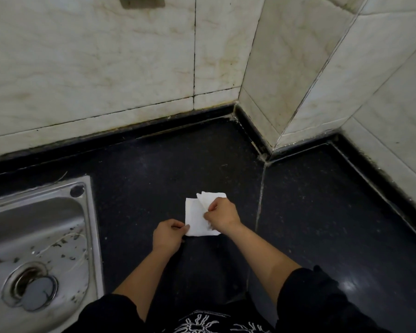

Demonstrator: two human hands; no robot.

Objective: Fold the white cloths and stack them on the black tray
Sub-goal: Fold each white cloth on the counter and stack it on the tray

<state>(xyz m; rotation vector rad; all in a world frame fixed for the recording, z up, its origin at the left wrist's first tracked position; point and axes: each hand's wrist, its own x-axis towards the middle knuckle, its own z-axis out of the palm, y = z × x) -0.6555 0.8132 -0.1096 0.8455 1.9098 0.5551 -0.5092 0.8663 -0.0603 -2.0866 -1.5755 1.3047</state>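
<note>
A small white cloth (195, 217) lies on the black countertop (154, 179), partly folded, with a lifted layer at its upper right. My left hand (168, 234) pinches the cloth's lower left corner between thumb and fingers. My right hand (222, 216) grips the folded flap along the cloth's right side, fingers curled on it. No black tray shows in the view, and no other white cloths are visible.
A steel sink (39, 248) with a round drain and scattered debris sits at the left. Stained marble wall tiles (106, 68) rise behind the counter and jut out as a corner (271, 140) on the right. A seam (259, 200) runs down the counter.
</note>
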